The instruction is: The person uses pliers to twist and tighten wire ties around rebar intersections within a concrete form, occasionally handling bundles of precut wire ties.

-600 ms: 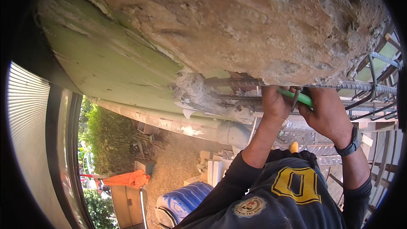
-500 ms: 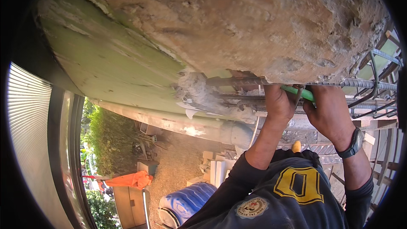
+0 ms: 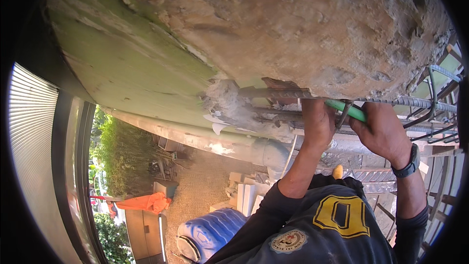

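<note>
Steel reinforcing bars [image 3: 405,100] run out from under a rough concrete mass [image 3: 293,34]. My right hand [image 3: 383,129] is closed around a bright green rod-shaped piece [image 3: 349,110], which may be a tool handle; its kind does not show. This green piece slants from my right hand toward my left hand [image 3: 318,122], passing behind an upright bent bar [image 3: 344,113]. My left hand is curled in among the bars under the concrete edge, its fingertips hidden. What it grips cannot be made out.
Bent stirrups [image 3: 433,85] stick out on the right. A green-painted wall surface [image 3: 132,63] spans the upper left, with a grey pipe [image 3: 271,155] below. Far beneath lie a blue drum [image 3: 212,232], pale blocks [image 3: 246,198], gravel ground [image 3: 195,181] and an orange cloth [image 3: 146,203].
My right hand has shifted slightly right and down, and more of the green piece shows between my hands. My left hand stays at nearly the same spot. The view has tilted slightly.
</note>
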`<state>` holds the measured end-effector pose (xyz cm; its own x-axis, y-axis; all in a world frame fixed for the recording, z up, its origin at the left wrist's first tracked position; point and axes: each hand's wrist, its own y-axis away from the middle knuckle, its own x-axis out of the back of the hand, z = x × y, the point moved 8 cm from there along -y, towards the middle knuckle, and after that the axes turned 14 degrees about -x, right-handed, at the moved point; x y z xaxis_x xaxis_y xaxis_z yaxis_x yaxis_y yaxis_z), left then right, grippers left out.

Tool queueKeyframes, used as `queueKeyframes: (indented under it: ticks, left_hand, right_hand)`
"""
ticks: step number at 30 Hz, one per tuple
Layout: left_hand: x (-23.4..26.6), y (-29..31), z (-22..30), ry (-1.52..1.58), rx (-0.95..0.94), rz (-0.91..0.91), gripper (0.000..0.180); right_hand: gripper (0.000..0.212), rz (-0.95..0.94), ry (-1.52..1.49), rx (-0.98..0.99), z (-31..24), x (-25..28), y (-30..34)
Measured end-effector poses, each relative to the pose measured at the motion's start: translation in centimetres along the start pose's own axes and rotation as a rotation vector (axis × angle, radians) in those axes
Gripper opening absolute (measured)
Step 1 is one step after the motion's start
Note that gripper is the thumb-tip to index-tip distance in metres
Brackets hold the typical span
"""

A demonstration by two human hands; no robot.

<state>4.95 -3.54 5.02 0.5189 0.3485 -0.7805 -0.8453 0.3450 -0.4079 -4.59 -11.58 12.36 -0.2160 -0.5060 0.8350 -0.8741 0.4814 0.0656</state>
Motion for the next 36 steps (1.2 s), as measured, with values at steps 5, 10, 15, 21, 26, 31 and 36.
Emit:
queueKeyframes:
  ticks: [5,10,15,21,26,31,36]
  left_hand:
    - [1.3,0.6,-0.4,-0.039,0.013,-0.233,0.036]
    - [0.3,0.3,1.2,-0.128,0.079,-0.066,0.025]
    - [1.1,1.1,3.1,-0.336,0.176,-0.053,0.018]
    - [-0.2,2.0,4.2,-0.407,0.307,0.124,0.023]
    - [3.1,2.1,7.8,-0.915,0.189,0.01,0.026]
    - [4.4,0.6,11.8,-1.006,-0.284,0.225,0.021]
    - [3.1,-1.8,11.5,-0.905,-0.425,0.294,0.019]
  right_hand:
    - [0.019,0.034,-0.242,0.109,-0.5,0.5,1.0]
    - [0.018,0.008,-0.215,0.155,-0.6,0.7,1.2]
    - [0.019,-0.31,-0.569,-0.111,0.1,-0.2,1.1]
    - [0.026,-0.134,-0.586,0.021,1.6,1.4,3.0]
    - [0.039,-0.096,-0.573,-0.05,2.7,1.0,5.0]
    - [0.028,-0.235,-0.702,-0.155,3.3,1.0,5.2]
    - [0.033,-0.396,-0.977,-0.159,3.7,0.4,4.6]
